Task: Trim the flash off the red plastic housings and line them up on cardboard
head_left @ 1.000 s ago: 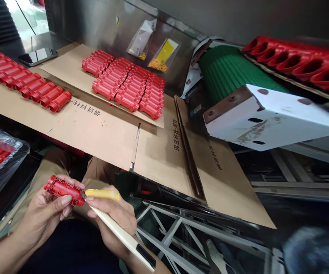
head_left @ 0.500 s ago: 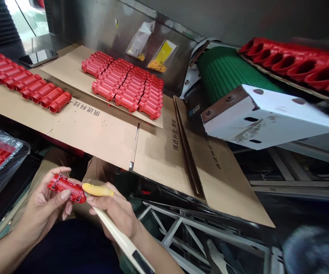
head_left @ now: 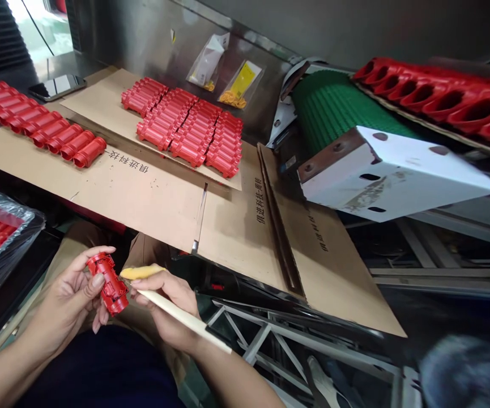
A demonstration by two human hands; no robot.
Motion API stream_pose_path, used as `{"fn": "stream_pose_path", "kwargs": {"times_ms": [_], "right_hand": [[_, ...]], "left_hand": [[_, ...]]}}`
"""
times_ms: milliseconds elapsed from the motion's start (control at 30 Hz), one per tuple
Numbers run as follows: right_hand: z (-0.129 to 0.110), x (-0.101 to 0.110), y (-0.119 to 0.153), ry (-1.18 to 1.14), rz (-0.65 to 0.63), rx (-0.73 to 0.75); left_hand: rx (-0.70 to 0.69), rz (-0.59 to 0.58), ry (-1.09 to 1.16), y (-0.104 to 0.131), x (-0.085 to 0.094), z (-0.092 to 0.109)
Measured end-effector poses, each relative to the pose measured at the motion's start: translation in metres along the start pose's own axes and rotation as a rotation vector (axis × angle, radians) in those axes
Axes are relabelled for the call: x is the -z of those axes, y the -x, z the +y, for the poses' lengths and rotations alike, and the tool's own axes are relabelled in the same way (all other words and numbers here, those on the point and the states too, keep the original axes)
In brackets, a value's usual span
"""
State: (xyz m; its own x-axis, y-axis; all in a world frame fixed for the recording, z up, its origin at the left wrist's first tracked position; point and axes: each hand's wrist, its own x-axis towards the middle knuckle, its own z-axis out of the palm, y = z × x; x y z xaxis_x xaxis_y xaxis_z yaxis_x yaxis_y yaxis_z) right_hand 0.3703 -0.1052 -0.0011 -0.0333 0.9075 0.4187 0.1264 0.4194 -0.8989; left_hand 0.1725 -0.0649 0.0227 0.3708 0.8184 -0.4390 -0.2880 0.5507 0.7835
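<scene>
A red ribbed plastic tube [head_left: 109, 286] is held between the thumb and fingers of my left hand [head_left: 72, 294], above my lap, tilted with its lower end toward the right. Just right of it, my right hand [head_left: 170, 303] grips a cream-coloured long-handled tool [head_left: 185, 318] that slants down to the right. The tool's tip is too small to make out. A yellow cover sits on the right index finger, which points at the tube.
Flattened cardboard [head_left: 163, 209] covers the bench, bearing a row of red tubes [head_left: 53, 130] and a block of red parts [head_left: 185, 122]. A lined crate [head_left: 24, 226] stands left. A white metal bracket [head_left: 397, 175] juts out at right, beside a green roller [head_left: 338, 107].
My left hand has turned the red tube to a steeper angle. My right hand has drawn slightly back, and its tool lies at a flatter slant.
</scene>
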Motion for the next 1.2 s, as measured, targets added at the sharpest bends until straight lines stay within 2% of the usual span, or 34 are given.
{"fn": "stream_pose_path", "kwargs": {"times_ms": [67, 167, 367, 567, 667, 800, 900, 1067, 1200], "right_hand": [[-0.002, -0.004, -0.001, -0.163, 0.046, -0.162], [-0.005, -0.008, -0.004, -0.377, 0.108, -0.299], [-0.001, -0.015, -0.013, -0.617, 0.172, -0.413], [0.005, -0.025, -0.013, -0.728, 0.21, -0.438], [0.01, -0.027, -0.011, -0.636, 0.206, -0.367], [0.021, -0.019, -0.013, -0.256, 0.15, -0.181], [0.017, -0.007, -0.014, 0.005, 0.091, -0.073], [-0.007, 0.004, -0.003, 0.113, -0.039, 0.109], [-0.011, 0.002, 0.006, 0.172, -0.044, 0.206]], "left_hand": [[-0.023, -0.001, -0.025, 0.0, 0.0, 0.0], [-0.04, 0.007, -0.054, 0.0, 0.0, 0.0], [-0.039, -0.012, -0.077, 0.001, 0.003, -0.005], [-0.081, -0.018, -0.077, -0.001, 0.007, -0.007], [-0.058, -0.015, -0.048, -0.001, 0.007, -0.007], [0.023, -0.011, 0.023, 0.0, 0.006, -0.006], [-0.012, 0.003, 0.034, 0.001, 0.006, -0.004], [-0.076, 0.037, 0.043, 0.001, 0.007, -0.001], [-0.06, 0.051, 0.051, -0.001, 0.006, -0.001]]}}
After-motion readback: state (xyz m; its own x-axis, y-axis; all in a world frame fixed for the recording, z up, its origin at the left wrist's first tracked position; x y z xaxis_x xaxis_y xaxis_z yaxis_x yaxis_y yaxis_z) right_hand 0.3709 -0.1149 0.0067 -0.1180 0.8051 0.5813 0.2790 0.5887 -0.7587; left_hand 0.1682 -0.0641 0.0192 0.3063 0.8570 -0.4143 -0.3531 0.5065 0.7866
